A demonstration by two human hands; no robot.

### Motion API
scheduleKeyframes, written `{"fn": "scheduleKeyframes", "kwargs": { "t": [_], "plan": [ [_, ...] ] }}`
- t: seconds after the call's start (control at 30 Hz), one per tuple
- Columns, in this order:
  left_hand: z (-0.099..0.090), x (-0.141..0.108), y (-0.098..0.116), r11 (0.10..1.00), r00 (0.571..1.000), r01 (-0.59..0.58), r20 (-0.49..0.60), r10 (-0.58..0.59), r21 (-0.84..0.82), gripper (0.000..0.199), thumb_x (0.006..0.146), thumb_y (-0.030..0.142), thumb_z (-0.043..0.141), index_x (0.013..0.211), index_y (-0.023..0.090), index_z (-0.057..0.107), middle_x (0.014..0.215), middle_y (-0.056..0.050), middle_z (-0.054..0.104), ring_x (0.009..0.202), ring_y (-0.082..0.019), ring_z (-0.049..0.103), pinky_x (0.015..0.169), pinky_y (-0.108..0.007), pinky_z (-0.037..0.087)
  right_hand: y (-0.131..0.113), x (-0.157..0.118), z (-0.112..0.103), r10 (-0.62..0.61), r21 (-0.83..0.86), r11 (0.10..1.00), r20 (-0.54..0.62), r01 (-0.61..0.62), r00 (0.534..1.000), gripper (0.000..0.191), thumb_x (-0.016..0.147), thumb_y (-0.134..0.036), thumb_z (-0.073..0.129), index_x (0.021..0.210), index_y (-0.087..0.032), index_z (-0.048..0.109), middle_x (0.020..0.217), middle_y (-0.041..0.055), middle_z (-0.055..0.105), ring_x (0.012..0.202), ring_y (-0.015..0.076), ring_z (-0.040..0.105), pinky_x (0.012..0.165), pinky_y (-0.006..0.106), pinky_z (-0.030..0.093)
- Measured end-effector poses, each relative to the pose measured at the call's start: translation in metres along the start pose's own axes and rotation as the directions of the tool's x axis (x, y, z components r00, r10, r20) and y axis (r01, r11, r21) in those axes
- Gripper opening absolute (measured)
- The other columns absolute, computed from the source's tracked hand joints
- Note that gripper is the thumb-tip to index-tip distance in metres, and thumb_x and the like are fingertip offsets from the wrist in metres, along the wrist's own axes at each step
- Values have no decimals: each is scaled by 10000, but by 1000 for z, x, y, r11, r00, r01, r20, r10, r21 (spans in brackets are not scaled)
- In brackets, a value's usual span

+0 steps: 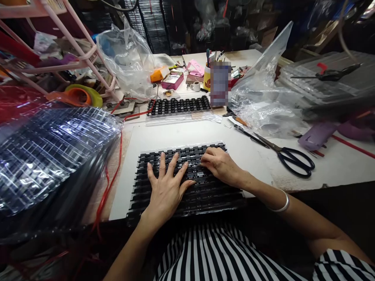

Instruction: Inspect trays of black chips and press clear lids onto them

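Both my hands on the black tray point(205, 195), at the counter point(175, 132)'s near edge.
My left hand point(165, 191) lies flat, fingers spread, gripping nothing; my right hand point(221, 164)'s fingers bunch close, grasping what I can't tell. Bare counter opens past the tray's far edge and rightward toward the scissors point(277, 148).

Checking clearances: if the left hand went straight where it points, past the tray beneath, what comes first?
The left hand would probably meet the clear plastic edge fronting the far black tray; depth is unclear.
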State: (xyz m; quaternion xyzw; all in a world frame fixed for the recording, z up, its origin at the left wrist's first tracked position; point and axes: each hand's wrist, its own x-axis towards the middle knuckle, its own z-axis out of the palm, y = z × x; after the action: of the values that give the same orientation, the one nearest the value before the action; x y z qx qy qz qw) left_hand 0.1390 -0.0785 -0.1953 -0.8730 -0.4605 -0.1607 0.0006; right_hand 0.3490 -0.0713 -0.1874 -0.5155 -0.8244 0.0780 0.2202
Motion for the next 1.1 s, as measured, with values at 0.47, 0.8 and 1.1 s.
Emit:
{"fn": "scheduleKeyframes", "kwargs": {
  "t": [0.47, 0.8, 1.1],
  "plan": [
    [0, 8, 7, 998, 999, -45, -15, 46, 34, 487, 874, 451, 501, 1300, 218, 541, 1448, -165, 414, 1379, -403, 243, 1050, -685, 113, 7, -8, -12, -1, 9, 1000, -101, 2, 995, 171, 899, -143, 521, 877, -116, 688, 859, 83, 593, 820, 192, 510, 727, 337, 338],
    [4, 15, 22, 995, 992, -75, 104, 69, 62, 487, 873, 506, 464, 1311, 302, 523, 1483, -86, 377, 1401, -382, 189, 1059, -676, 106, 13, -43, -11, -29, -152, 988, -99, 14, 995, 308, 842, -33, 468, 1067, -113, 663, 1003, 120, 624, 927, 249, 474, 748, 379, 312],
    [3, 18, 25, 989, 990, -107, 100, 97, 98, 460, 887, 437, 481, 1297, 236, 544, 1467, -128, 396, 1385, -398, 229, 1046, -685, 150, 16, -48, -6, 12, -111, 993, -207, -36, 978, 382, 829, -3, 428, 1152, -67, 622, 1027, 141, 617, 956, 241, 483, 770, 378, 310]
  ]
}}
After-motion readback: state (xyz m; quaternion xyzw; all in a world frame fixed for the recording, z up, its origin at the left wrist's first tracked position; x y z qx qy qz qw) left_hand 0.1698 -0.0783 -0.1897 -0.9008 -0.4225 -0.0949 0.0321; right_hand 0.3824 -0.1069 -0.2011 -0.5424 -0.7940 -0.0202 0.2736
